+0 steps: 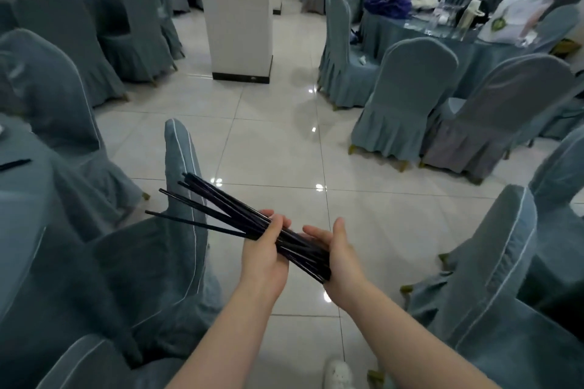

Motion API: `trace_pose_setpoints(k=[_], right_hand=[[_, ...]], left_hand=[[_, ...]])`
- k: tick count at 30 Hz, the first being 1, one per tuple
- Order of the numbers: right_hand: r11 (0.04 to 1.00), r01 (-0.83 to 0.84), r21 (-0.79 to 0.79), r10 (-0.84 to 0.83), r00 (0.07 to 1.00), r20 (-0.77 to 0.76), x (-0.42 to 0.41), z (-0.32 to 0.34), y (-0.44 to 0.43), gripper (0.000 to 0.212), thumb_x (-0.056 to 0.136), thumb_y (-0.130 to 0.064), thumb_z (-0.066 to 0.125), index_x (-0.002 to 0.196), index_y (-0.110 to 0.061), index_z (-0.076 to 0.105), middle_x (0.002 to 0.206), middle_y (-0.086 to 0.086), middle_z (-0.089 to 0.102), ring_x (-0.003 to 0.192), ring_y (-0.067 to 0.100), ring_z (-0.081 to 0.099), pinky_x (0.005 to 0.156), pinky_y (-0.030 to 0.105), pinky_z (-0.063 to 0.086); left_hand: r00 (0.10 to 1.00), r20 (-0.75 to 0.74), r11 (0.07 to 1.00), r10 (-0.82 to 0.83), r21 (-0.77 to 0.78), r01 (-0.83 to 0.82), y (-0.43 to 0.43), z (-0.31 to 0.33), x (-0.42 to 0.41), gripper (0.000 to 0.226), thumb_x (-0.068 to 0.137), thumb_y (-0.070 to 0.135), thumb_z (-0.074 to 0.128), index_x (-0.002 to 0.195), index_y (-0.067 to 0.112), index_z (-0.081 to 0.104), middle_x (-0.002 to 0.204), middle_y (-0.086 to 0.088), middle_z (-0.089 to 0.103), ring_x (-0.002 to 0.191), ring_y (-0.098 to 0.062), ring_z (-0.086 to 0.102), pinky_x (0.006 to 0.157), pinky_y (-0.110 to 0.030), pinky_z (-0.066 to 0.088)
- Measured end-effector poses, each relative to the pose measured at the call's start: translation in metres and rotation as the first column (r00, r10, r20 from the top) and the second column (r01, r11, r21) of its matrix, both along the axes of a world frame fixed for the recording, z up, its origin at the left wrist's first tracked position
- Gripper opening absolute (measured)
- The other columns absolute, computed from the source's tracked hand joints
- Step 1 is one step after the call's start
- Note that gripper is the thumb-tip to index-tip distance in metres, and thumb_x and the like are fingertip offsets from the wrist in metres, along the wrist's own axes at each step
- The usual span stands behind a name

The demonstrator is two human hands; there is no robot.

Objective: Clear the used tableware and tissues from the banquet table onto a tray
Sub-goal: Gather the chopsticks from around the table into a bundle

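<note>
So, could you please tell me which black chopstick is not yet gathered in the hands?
The loose chopstick lying on the teal table at far left; the bundle is in the left hand's grip, ends against the open right hand.

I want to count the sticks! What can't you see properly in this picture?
All in the head view:
- Chopsticks, ends against the right hand: they overlap and the left hand covers part, so no sure count.
- Tray: not in view.
- Near table: cut off by the left edge.
- Things on the far table: blurred.
</note>
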State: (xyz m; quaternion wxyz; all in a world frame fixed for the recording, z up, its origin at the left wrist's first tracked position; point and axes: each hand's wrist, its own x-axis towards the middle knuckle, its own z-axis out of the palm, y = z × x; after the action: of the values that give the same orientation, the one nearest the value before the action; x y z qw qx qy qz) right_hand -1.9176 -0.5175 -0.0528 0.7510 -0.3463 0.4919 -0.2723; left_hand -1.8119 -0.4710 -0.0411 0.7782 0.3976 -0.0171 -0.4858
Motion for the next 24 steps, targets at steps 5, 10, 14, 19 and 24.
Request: trace_pose_setpoints(k=[5, 10, 14, 19, 24], right_hand=[[0.993, -0.096, -0.066, 0.093, 0.995, -0.048, 0.028, -0.008, -0.098, 0.061, 0.096, -0.061, 0.03, 0.096, -0.019, 0.074, 0.094, -0.002, 0.076, 0.09, 0.015, 0.072, 0.081, 0.033, 0.052], [0.904, -0.382, -0.193, 0.349, 0.919, -0.185, 0.044, 0.007, -0.202, 0.054, 0.099, -0.054, 0.029, 0.098, -0.022, 0.073, 0.098, 0.0, 0.075, 0.096, 0.017, 0.069, 0.085, 0.034, 0.052], [0.689, -0.677, -0.258, 0.601, 0.733, -0.319, 0.075, 0.03, -0.276, 0.037, 0.096, -0.052, 0.042, 0.104, -0.028, 0.069, 0.098, -0.001, 0.07, 0.086, 0.012, 0.066, 0.07, 0.025, 0.053], [0.23, -0.933, -0.275, 0.727, 0.353, -0.59, 0.152, 0.042, -0.333, 0.024, 0.076, -0.04, 0.069, 0.088, -0.022, 0.059, 0.079, -0.006, 0.068, 0.071, 0.009, 0.063, 0.065, 0.026, 0.051], [0.136, -0.936, -0.325, 0.659, 0.331, -0.675, 0.249, 0.045, -0.386, 0.023, 0.07, -0.021, 0.063, 0.064, -0.02, 0.041, 0.055, -0.009, 0.042, 0.051, 0.012, 0.043, 0.051, 0.025, 0.034]], left_hand=[[0.998, 0.036, 0.999, 0.043, -0.003, -0.043, -0.084, 0.001, 0.015, 0.018, 0.092, -0.004, 0.053, 0.087, 0.013, 0.056, 0.067, -0.001, 0.065, 0.069, -0.012, 0.068, 0.068, -0.026, 0.058], [0.988, 0.09, 0.991, 0.128, 0.038, -0.132, -0.173, 0.007, 0.04, 0.018, 0.092, -0.004, 0.051, 0.086, 0.012, 0.057, 0.069, -0.004, 0.064, 0.069, -0.013, 0.067, 0.068, -0.029, 0.055], [0.968, 0.199, 0.983, 0.151, 0.073, -0.168, -0.231, 0.01, 0.066, 0.015, 0.095, 0.001, 0.05, 0.088, 0.012, 0.057, 0.075, -0.006, 0.066, 0.074, -0.019, 0.066, 0.077, -0.037, 0.054], [0.925, 0.305, 0.937, 0.226, 0.192, -0.293, -0.28, 0.012, 0.127, 0.011, 0.093, 0.007, 0.057, 0.091, 0.018, 0.058, 0.072, 0.005, 0.07, 0.071, -0.011, 0.067, 0.067, -0.034, 0.052], [0.905, 0.338, 0.931, 0.259, 0.164, -0.327, -0.333, 0.013, 0.215, 0.014, 0.088, 0.001, 0.063, 0.093, 0.014, 0.058, 0.079, -0.002, 0.068, 0.085, -0.017, 0.063, 0.084, -0.033, 0.049]])
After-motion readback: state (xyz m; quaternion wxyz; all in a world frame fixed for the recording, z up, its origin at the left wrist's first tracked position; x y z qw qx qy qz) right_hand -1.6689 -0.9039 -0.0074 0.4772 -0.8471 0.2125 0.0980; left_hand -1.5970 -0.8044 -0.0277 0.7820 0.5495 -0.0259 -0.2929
